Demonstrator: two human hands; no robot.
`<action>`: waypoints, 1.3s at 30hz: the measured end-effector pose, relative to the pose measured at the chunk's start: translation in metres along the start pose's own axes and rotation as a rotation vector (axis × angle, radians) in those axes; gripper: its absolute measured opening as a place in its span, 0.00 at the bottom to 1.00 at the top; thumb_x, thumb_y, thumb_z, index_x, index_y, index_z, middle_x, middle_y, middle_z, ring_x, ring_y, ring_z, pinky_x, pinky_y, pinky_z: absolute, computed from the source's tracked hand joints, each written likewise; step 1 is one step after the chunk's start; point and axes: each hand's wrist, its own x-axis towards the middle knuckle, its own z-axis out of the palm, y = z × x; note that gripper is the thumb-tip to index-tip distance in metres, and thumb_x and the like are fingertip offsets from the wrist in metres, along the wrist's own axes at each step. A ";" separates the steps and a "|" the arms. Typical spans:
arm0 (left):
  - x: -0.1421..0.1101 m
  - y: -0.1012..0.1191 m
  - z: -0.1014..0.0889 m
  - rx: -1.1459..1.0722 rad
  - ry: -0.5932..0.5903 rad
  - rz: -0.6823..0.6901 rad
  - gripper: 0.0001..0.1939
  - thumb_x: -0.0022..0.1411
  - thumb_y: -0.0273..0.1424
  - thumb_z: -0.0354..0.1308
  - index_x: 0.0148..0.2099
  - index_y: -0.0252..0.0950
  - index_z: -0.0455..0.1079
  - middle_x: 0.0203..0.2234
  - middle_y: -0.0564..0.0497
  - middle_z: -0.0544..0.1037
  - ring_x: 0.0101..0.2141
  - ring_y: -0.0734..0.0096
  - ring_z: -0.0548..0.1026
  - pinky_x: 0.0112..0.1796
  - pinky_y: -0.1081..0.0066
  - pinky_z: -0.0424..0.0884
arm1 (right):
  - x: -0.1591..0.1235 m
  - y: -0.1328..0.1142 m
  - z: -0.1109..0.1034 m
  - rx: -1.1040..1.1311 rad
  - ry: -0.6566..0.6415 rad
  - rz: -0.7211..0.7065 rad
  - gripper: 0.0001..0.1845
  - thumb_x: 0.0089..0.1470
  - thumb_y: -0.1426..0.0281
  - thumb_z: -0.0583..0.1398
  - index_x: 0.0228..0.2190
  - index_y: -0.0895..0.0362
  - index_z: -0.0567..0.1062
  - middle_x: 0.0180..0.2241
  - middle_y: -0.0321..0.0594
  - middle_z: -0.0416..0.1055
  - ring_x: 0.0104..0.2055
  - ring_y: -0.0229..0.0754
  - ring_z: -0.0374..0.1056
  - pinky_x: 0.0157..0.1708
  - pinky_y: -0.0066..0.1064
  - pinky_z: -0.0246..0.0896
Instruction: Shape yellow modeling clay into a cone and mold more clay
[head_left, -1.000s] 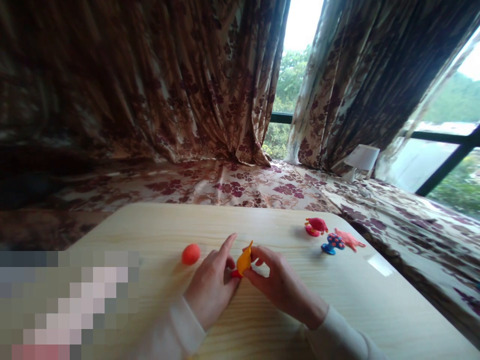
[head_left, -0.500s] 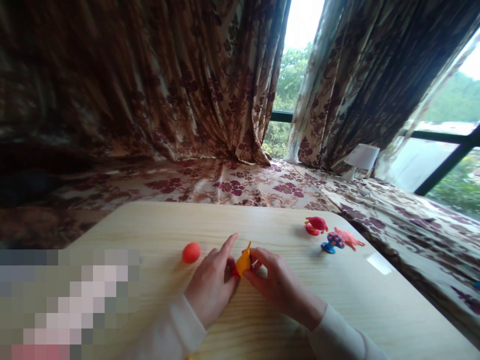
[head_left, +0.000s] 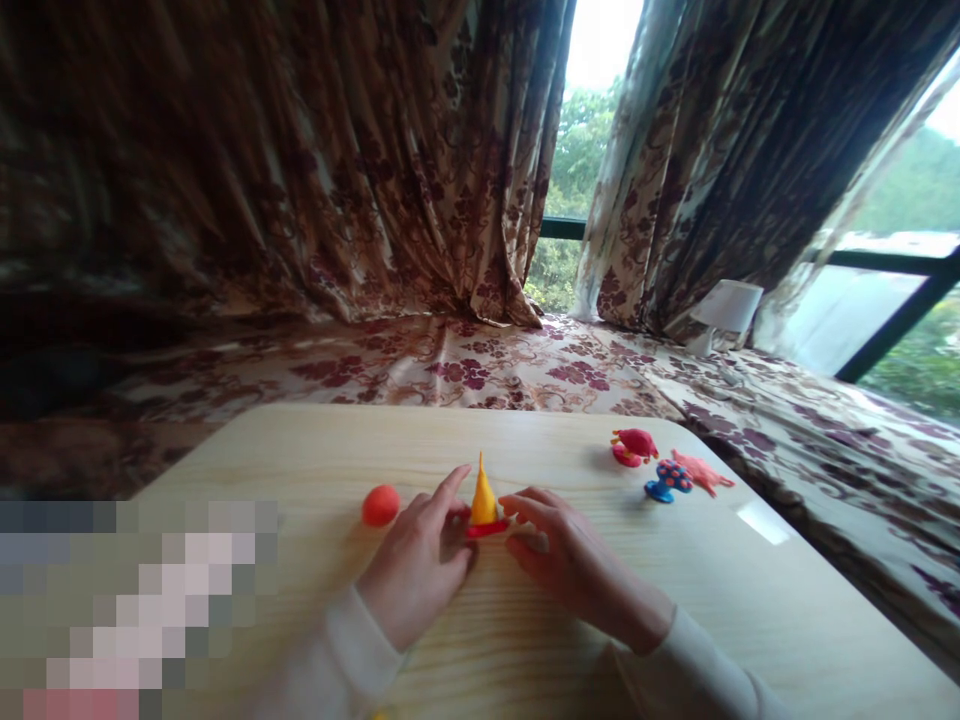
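Observation:
A yellow clay cone [head_left: 484, 498] with a thin pointed tip stands upright on a flat red clay base [head_left: 489, 529] between my hands. My left hand [head_left: 417, 566] pinches the left edge of the base, its index finger stretched up and away. Close on the right side is my right hand [head_left: 564, 560], thumb and fingers apart, the fingertips very near the cone and base. Whether they touch is hard to tell. An orange-red clay ball [head_left: 381, 505] lies on the table left of my left hand.
On the right of the wooden table [head_left: 420, 435] sit a red clay figure [head_left: 636, 445], a blue mushroom shape with orange dots [head_left: 667, 480] and a pink clay animal [head_left: 703, 473]. Past the table are flowered fabric and a white lamp [head_left: 729, 304]. A pixelated patch covers the lower left.
The yellow cone has gone from tilted in my right fingers to upright on the red base. My right fingers have opened and drawn back to the right.

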 end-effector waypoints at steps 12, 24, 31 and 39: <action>-0.003 0.006 0.008 -0.129 0.050 0.011 0.36 0.54 0.21 0.50 0.65 0.42 0.49 0.42 0.49 0.75 0.41 0.70 0.75 0.48 0.63 0.70 | 0.004 0.002 0.007 0.270 0.086 0.171 0.07 0.53 0.72 0.57 0.36 0.57 0.70 0.31 0.38 0.74 0.27 0.36 0.67 0.27 0.27 0.60; -0.003 0.004 0.010 -0.232 0.048 0.007 0.30 0.56 0.24 0.51 0.61 0.39 0.56 0.41 0.48 0.76 0.42 0.70 0.75 0.49 0.65 0.71 | 0.005 -0.005 0.005 0.132 0.138 0.105 0.05 0.45 0.78 0.61 0.29 0.58 0.74 0.29 0.37 0.71 0.32 0.39 0.66 0.32 0.28 0.59; -0.003 -0.002 0.013 -0.058 0.036 0.045 0.29 0.54 0.26 0.54 0.59 0.39 0.60 0.38 0.47 0.75 0.41 0.64 0.74 0.49 0.57 0.70 | 0.004 -0.004 0.010 0.072 0.110 0.040 0.09 0.42 0.81 0.61 0.28 0.58 0.72 0.31 0.38 0.73 0.35 0.41 0.68 0.38 0.31 0.61; -0.002 -0.002 0.014 -0.046 0.031 0.041 0.30 0.54 0.24 0.52 0.60 0.39 0.59 0.36 0.48 0.75 0.40 0.65 0.74 0.49 0.58 0.70 | 0.004 -0.007 0.008 0.032 0.089 0.013 0.08 0.44 0.81 0.61 0.27 0.57 0.71 0.34 0.40 0.73 0.38 0.43 0.68 0.40 0.32 0.62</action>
